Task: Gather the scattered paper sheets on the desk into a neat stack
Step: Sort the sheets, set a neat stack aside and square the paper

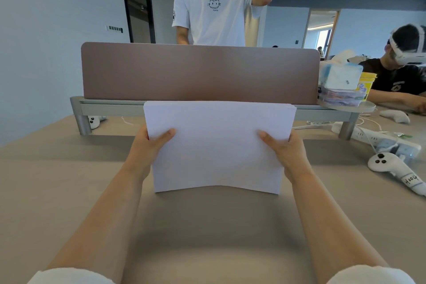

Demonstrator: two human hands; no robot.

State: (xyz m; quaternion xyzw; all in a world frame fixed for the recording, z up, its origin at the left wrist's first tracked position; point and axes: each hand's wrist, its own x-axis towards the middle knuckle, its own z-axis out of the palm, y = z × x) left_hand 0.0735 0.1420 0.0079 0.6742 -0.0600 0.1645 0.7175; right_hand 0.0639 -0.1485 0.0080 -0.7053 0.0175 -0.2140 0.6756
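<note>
A stack of white paper sheets (216,145) is held on edge in the middle of the view, above the near half of the beige desk (69,180). Its left side is gripped by the left hand (147,145) and its right side by the right hand (285,152). Each thumb is laid on the near face, and the other fingers are hidden behind. The top edges look nearly flush. The lower edge is bowed upward in the middle; whether it touches the desk cannot be told.

The bow is the likely trouble: if the sides are squeezed inward, the sheets could buckle or fan apart. If the grip is eased while the stack is tilted, sheets could slide out of line. A hard tap on the desk could crumple the bottom corners.

Just behind the stack, a brown divider panel (198,71) on a grey rail closes off the far side. Open desk is seen to the left and toward the viewer. To the right, well apart, lie a white controller (382,163) and a power strip (373,138) with cables, so less room is left there.
</note>
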